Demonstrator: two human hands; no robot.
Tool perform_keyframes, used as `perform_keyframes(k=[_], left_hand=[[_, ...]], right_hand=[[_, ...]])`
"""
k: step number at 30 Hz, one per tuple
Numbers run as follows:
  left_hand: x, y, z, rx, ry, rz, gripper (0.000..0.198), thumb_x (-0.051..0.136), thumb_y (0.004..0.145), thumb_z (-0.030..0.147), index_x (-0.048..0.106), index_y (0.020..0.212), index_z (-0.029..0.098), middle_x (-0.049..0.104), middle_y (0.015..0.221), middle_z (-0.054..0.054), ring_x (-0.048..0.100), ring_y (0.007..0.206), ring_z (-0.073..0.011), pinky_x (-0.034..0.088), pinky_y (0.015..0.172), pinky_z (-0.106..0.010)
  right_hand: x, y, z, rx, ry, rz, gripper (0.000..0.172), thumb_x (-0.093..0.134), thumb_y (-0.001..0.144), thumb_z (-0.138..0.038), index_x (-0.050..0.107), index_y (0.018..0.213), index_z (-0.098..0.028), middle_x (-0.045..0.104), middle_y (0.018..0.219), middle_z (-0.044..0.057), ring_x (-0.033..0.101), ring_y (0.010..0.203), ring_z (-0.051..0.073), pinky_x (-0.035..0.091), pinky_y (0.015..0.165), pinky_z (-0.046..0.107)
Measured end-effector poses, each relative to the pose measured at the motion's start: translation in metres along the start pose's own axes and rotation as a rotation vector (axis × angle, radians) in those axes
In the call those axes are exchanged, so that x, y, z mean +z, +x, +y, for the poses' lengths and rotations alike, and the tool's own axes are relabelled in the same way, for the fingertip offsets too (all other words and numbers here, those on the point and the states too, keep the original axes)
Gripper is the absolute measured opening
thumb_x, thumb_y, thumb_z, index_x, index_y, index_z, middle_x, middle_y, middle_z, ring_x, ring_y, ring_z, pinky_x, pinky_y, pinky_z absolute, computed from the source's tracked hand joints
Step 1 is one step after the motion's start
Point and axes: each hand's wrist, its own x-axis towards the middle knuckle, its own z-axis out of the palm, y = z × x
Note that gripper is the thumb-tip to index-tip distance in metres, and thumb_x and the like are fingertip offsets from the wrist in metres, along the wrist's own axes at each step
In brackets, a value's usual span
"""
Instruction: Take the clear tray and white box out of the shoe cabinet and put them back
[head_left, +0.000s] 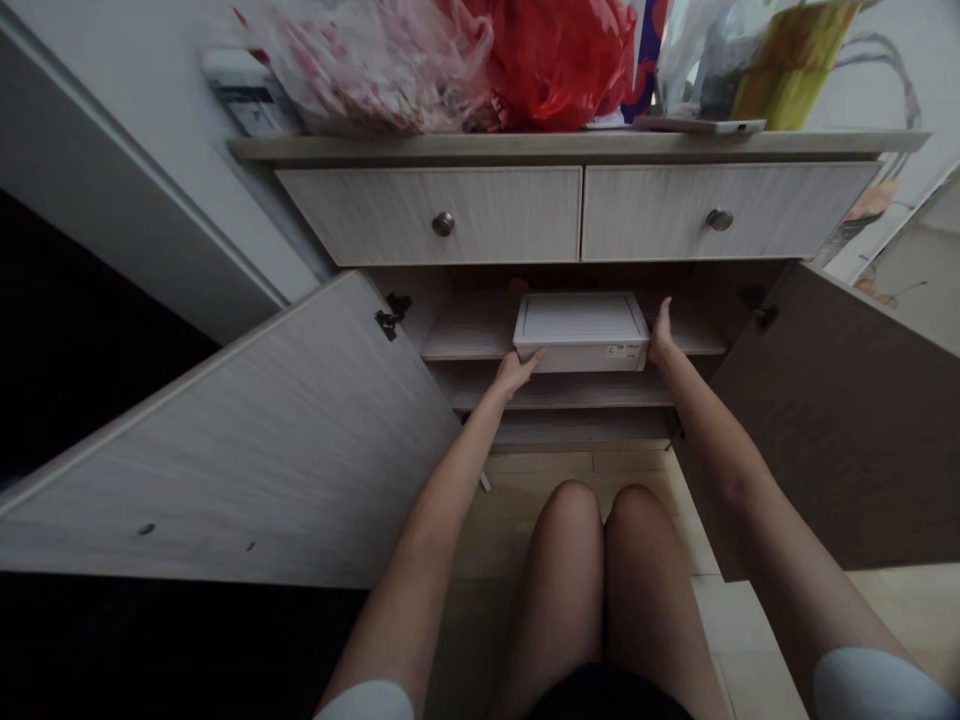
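A white lidded box [580, 330] rests on the top shelf [465, 335] inside an open wooden cabinet. My left hand [516, 372] grips the box's lower left corner, fingers curled under its front edge. My right hand [661, 335] is pressed flat against the box's right side. Both hands hold the box between them. My knees are below, in front of the cabinet.
The left cabinet door [247, 450] and right door [847, 410] stand wide open. Two shut drawers with round knobs [443, 223] sit above. Plastic bags [465, 60] and a phone [701, 125] lie on the cabinet top. Lower shelves [555, 392] show below the box.
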Motion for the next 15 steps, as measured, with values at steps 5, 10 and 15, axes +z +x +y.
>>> perform_keyframes(k=[5, 10, 15], left_hand=[[-0.008, -0.007, -0.016, 0.237, 0.106, 0.203, 0.047, 0.080, 0.072, 0.037, 0.068, 0.115, 0.022, 0.056, 0.140, -0.012, 0.039, 0.140, -0.0303, 0.039, 0.110, -0.040], [-0.002, -0.009, -0.034, 0.248, 0.119, 0.275, 0.030, 0.068, 0.084, 0.034, 0.071, 0.111, 0.022, 0.065, 0.128, -0.011, 0.053, 0.129, -0.0268, 0.041, 0.107, -0.036], [0.003, 0.003, -0.032, 0.259, 0.236, 0.325, 0.030, 0.066, 0.086, 0.035, 0.073, 0.111, 0.019, 0.071, 0.117, -0.012, 0.062, 0.115, -0.0279, 0.045, 0.101, -0.036]], right_hand=[[-0.003, -0.046, 0.037, -0.138, 0.065, 0.328, 0.075, 0.015, 0.092, -0.068, 0.056, 0.127, -0.016, 0.061, 0.126, 0.016, 0.060, 0.115, 0.021, 0.046, 0.100, 0.038], [-0.006, -0.095, 0.070, -0.362, -0.134, 0.344, 0.047, 0.055, 0.083, -0.053, 0.065, 0.113, -0.018, 0.067, 0.114, 0.013, 0.061, 0.109, 0.021, 0.044, 0.101, 0.036], [-0.009, -0.079, 0.070, -0.376, -0.213, 0.322, 0.039, 0.053, 0.086, -0.046, 0.068, 0.106, -0.016, 0.071, 0.104, 0.012, 0.065, 0.097, 0.021, 0.047, 0.095, 0.035]])
